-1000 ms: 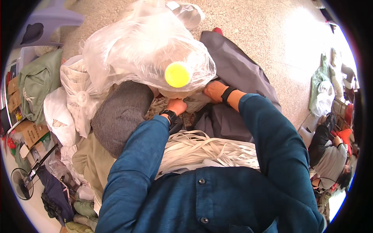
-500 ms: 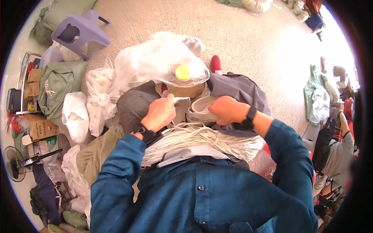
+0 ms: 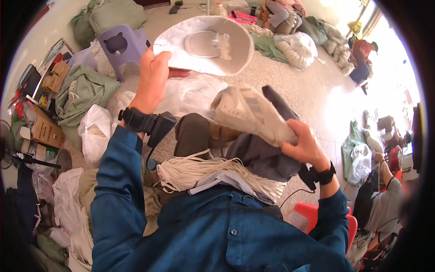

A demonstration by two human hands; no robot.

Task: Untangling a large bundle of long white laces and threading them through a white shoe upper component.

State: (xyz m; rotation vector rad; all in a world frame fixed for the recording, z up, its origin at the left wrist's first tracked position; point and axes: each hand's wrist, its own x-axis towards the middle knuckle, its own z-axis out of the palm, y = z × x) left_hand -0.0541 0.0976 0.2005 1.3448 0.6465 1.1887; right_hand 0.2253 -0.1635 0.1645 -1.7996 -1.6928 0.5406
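Observation:
High in front of me, my left hand (image 3: 154, 75) is closed on the rim of a white oval, hollow piece (image 3: 170, 38). A smaller oval shows in its middle, and it looks like a shoe upper seen from inside. My right hand (image 3: 306, 143) grips one end of a beige shoe upper (image 3: 249, 111) with lace holes, tilted above my knees. A thick bundle of flat cream laces (image 3: 204, 170) lies across my lap, next to a pale grey cloth piece (image 3: 215, 181). Both wrists carry black devices on straps.
A white plastic bag (image 3: 190, 93) lies beyond my knees. On the left are a purple stool (image 3: 122, 45), green sacks (image 3: 84, 93) and cardboard boxes (image 3: 47, 127). A red stool (image 3: 312, 215) stands close at my right. Other people sit at the far right, among sacks and bundles.
My hands have moved apart from near my lap. The left has risen forward with the white piece, and the right has gone rightward with the beige upper. The view has tilted farther up.

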